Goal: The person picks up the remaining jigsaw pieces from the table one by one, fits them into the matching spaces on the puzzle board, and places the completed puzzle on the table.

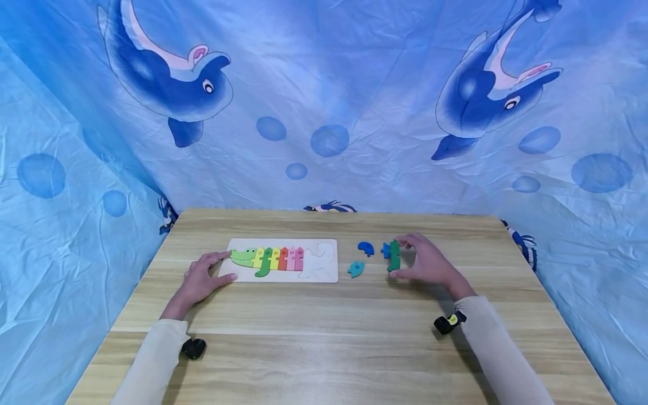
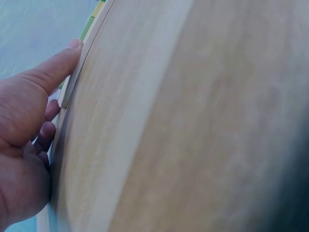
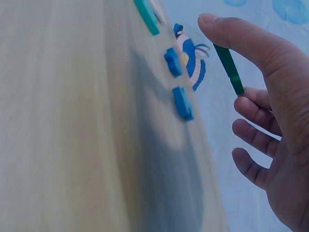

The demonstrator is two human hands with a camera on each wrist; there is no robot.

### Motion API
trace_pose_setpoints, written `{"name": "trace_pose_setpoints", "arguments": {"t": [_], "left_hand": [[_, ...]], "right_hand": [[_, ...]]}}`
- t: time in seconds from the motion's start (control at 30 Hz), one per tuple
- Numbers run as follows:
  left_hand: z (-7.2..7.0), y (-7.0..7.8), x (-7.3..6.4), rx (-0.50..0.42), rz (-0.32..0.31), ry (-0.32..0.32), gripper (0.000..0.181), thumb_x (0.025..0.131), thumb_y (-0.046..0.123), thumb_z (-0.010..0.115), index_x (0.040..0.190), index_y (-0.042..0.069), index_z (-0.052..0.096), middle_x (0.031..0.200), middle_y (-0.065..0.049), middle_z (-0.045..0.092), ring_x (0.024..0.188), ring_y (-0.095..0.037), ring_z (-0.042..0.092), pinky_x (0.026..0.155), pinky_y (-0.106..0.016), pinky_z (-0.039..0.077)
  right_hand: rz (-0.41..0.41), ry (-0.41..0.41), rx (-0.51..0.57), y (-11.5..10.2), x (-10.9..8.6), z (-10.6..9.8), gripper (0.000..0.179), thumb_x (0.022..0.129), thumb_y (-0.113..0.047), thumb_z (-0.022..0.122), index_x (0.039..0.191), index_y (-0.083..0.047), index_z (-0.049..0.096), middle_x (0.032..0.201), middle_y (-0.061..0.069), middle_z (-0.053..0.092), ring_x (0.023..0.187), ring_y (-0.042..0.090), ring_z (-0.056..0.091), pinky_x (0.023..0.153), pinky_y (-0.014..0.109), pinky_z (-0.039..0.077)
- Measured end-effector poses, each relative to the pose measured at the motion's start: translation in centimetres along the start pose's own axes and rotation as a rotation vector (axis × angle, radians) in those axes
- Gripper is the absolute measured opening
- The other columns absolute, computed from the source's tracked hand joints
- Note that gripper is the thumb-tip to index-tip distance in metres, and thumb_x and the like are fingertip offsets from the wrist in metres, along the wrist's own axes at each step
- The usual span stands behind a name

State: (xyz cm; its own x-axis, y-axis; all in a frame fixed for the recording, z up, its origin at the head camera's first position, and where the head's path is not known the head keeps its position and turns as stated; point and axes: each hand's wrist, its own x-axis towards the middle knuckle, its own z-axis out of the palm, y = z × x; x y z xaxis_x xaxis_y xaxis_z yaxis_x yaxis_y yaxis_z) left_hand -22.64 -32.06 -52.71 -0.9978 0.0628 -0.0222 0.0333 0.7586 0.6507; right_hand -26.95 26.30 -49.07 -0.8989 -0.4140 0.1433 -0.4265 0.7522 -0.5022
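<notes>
A white puzzle board (image 1: 320,270) lies at mid-table, holding a crocodile's green head (image 1: 243,257) and several coloured body pieces. My left hand (image 1: 201,278) holds the board's left end, thumb near the lower corner and fingers by the snout. In the left wrist view, the left hand (image 2: 29,116) has its thumb on the board's edge. Off to the right, my right hand (image 1: 425,261) pinches a green puzzle piece (image 1: 394,256) between thumb and finger. The right wrist view shows that green piece (image 3: 228,68) raised off the table, the other fingers loosely bent.
Between the board and my right hand lie a dark blue piece (image 1: 365,248) and a teal piece (image 1: 356,269). Another blue piece (image 1: 386,251) is partly hidden behind the green one. A blue dolphin-print cloth (image 1: 324,112) hangs around the wooden table (image 1: 314,337).
</notes>
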Motion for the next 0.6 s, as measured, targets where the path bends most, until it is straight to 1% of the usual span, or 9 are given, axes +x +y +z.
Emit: {"name": "trace_pose_setpoints", "arguments": {"t": [0.17,0.3,0.47,0.6], "left_hand": [[0.0,-0.2,0.0,0.000,0.002,0.001,0.078,0.090,0.046,0.077,0.153,0.010,0.048,0.157,-0.029,0.034,0.136,-0.055,0.030,0.101,-0.067,0.022],[0.1,-0.3,0.0,-0.004,0.001,0.000,0.079,0.090,0.047,0.077,0.153,0.010,0.048,0.157,-0.029,0.034,0.135,-0.054,0.031,0.101,-0.066,0.022],[0.1,-0.3,0.1,-0.005,0.000,0.002,0.078,0.090,0.046,0.077,0.153,0.010,0.048,0.157,-0.028,0.034,0.135,-0.053,0.031,0.101,-0.066,0.022],[0.1,-0.3,0.0,-0.005,-0.002,0.002,0.079,0.090,0.047,0.077,0.153,0.011,0.048,0.157,-0.028,0.034,0.135,-0.053,0.031,0.101,-0.066,0.022]], "right_hand": [[-0.010,0.009,-0.003,-1.1,1.0,0.1,0.092,0.069,-0.055,0.091,0.141,-0.009,0.057,0.122,0.008,0.061,0.112,0.028,0.058,0.094,0.053,0.049],[-0.035,0.010,-0.001,-2.1,1.9,0.2,0.092,0.069,-0.053,0.091,0.143,-0.008,0.057,0.124,0.008,0.060,0.113,0.030,0.058,0.094,0.054,0.048],[-0.072,0.009,-0.004,-3.3,3.0,0.3,0.090,0.070,-0.049,0.093,0.142,-0.009,0.058,0.123,0.011,0.062,0.114,0.030,0.058,0.094,0.054,0.049],[-0.095,0.009,-0.004,-4.3,3.8,0.4,0.089,0.069,-0.049,0.093,0.140,-0.008,0.058,0.122,0.011,0.062,0.113,0.030,0.058,0.094,0.053,0.049]]}}
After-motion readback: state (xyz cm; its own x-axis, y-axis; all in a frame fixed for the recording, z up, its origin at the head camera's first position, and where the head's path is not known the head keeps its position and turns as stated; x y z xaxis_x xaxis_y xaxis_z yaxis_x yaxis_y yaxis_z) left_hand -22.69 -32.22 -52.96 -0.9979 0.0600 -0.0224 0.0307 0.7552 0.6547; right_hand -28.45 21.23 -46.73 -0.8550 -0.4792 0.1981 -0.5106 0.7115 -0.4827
